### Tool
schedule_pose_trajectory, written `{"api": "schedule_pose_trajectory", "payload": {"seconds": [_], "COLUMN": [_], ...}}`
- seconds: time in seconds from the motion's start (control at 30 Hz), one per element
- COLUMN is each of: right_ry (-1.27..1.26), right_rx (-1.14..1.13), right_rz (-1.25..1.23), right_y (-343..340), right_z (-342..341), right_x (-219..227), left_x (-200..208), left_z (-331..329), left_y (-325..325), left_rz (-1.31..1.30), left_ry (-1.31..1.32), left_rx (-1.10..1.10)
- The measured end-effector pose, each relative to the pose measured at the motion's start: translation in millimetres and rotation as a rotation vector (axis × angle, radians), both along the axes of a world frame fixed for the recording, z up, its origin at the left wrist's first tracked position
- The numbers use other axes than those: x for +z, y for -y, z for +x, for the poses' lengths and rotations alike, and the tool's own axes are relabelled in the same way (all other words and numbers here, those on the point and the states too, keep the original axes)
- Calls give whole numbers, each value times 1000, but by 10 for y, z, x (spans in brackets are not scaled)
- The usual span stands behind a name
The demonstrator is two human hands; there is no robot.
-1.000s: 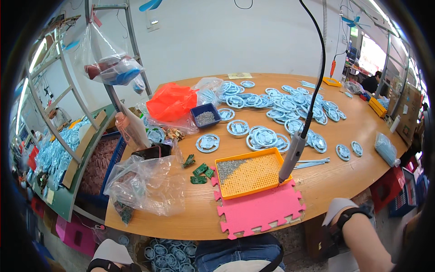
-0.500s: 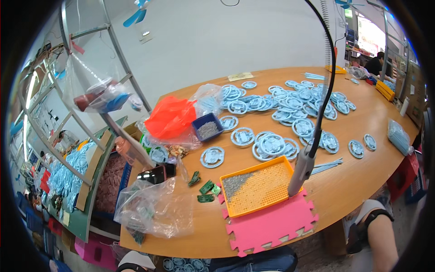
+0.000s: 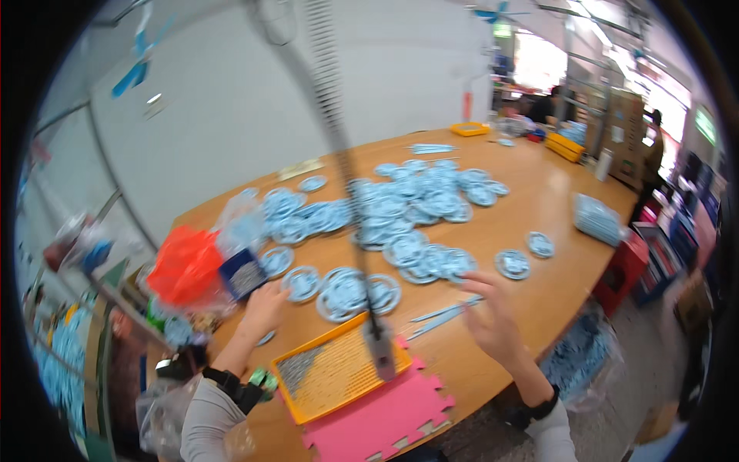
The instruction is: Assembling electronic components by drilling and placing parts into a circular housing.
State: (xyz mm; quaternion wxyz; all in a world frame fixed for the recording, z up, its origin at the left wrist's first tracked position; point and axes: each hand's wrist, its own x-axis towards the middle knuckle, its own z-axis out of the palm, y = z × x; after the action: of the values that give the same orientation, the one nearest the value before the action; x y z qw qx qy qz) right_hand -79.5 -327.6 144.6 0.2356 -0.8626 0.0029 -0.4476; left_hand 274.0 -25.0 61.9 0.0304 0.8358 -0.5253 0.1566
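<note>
My left hand (image 3: 265,309) reaches over the table, close to a light blue plastic ring-shaped part (image 3: 302,283) and a dark blue box of small metal pieces (image 3: 245,275). Its fingers are smeared by motion, so whether it grips anything is unclear. My right hand (image 3: 490,322) hovers above the table with fingers apart, holding nothing visible. Beside it lie light blue sticks (image 3: 439,317). Between my arms, a yellow tray (image 3: 346,408) with a perforated insert and grey screw-like bits rests on a pink foam mat (image 3: 377,431). A grey powered screwdriver (image 3: 379,350) hangs over the tray.
Many light blue round parts (image 3: 416,196) are heaped across the table's middle. An orange-red plastic bag (image 3: 185,266) lies at left, a bagged bundle (image 3: 599,219) at right. Below the right edge stands a bag of blue parts (image 3: 581,358). People are at the far right.
Both arms have risen from the lower edge and now extend over the table. The view has turned rightward, so the table contents appear shifted left. The screwdriver still hangs over the tray.
</note>
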Motion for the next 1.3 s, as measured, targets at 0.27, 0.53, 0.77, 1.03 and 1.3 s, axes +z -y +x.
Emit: {"api": "schedule_pose_trajectory", "payload": {"seconds": [0.27, 0.53, 0.77, 1.03, 1.3], "right_ry": [-578, -644, -592, -284, -46], "right_rx": [34, 60, 73, -208, 128], "right_rz": [-177, -525, -603, -8, 836], "right_y": [1067, 1108, 1090, 699, -471], "right_z": [93, 288, 273, -408, -932], "right_x": [-1408, -1528, -1464, -1284, -1018], "left_x": [-656, -13, 762, 549, -334], "left_z": [480, -105, -1417, -3290, -3436], "left_y": [521, 549, -358, -567, -77], "left_rz": [96, -380, -167, -106, -282], "left_ry": [62, -409, -94, -258, -104], "left_rx": [68, 156, 192, 11, -9]}}
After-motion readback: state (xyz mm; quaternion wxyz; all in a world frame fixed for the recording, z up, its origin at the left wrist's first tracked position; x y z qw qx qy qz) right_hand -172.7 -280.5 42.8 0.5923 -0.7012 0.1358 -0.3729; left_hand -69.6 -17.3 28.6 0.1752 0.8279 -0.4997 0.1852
